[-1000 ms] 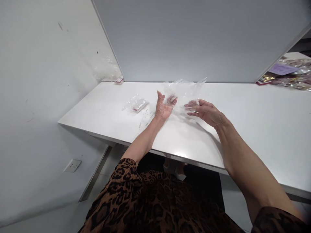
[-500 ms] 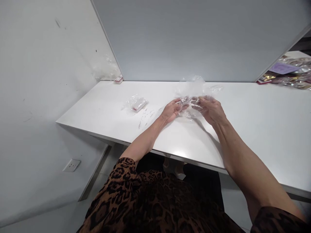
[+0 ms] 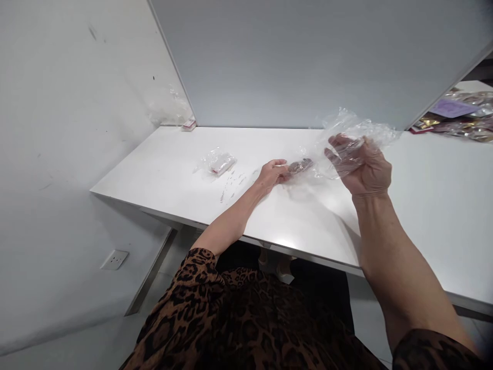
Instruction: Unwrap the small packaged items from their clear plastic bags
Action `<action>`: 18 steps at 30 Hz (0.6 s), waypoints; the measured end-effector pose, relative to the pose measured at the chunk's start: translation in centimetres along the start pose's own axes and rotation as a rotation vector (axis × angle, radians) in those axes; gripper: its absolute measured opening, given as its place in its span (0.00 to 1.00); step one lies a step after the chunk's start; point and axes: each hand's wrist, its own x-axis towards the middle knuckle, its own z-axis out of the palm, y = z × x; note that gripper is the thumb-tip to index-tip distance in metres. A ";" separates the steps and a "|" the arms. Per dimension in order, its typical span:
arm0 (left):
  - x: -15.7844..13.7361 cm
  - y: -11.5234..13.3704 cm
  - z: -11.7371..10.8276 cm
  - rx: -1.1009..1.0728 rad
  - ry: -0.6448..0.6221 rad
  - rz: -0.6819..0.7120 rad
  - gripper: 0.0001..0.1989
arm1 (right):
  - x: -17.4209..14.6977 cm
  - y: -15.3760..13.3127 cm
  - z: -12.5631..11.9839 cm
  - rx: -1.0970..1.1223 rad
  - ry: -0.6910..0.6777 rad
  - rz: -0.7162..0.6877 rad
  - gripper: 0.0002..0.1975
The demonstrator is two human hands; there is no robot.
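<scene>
My left hand [image 3: 274, 173] is closed around the near end of a small dark brownish-grey item [image 3: 300, 166], just over the white tabletop. What the item is cannot be told; clear film lies around it. To the right, my right hand [image 3: 365, 167] is raised and grips a crinkled clear plastic bag [image 3: 342, 123] between thumb and forefinger, other fingers curved behind or inside the film. The bag stretches from that hand toward the dark item. Left of my hands lies a small packet [image 3: 222, 163] in clear wrapping.
The white table [image 3: 154, 169] meets a grey panel [image 3: 288, 61] at the back. Another small packet [image 3: 188, 125] and clear film [image 3: 169, 110] sit in the back left corner. A pile of shiny plastic-wrapped goods [image 3: 473, 123] with a purple card [image 3: 452, 108] lies at the far right.
My right hand has moved right and up, drawing the plastic bag out with it. My left hand stays nearly in place, and the dark item now shows beside it.
</scene>
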 end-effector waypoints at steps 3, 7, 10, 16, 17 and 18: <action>0.1 -0.4 0.1 0.183 0.027 0.100 0.06 | 0.2 -0.5 -0.6 0.065 0.034 -0.029 0.03; 0.2 -0.7 0.1 0.416 0.097 0.316 0.05 | 0.4 -1.4 -1.1 0.191 0.041 -0.048 0.05; -0.1 -0.7 0.3 0.503 0.092 0.436 0.01 | 0.2 -2.6 -0.8 0.435 0.092 -0.030 0.09; -2.3 -0.5 1.6 0.568 -0.105 0.583 0.10 | -0.3 -4.1 -0.3 0.903 0.134 0.115 0.08; -2.8 -0.4 1.8 0.545 -0.140 0.578 0.12 | -0.4 -3.9 -0.3 0.869 0.118 0.096 0.08; -3.2 -0.3 2.1 0.518 -0.175 0.570 0.16 | -0.4 -3.6 -0.2 0.796 0.102 0.067 0.08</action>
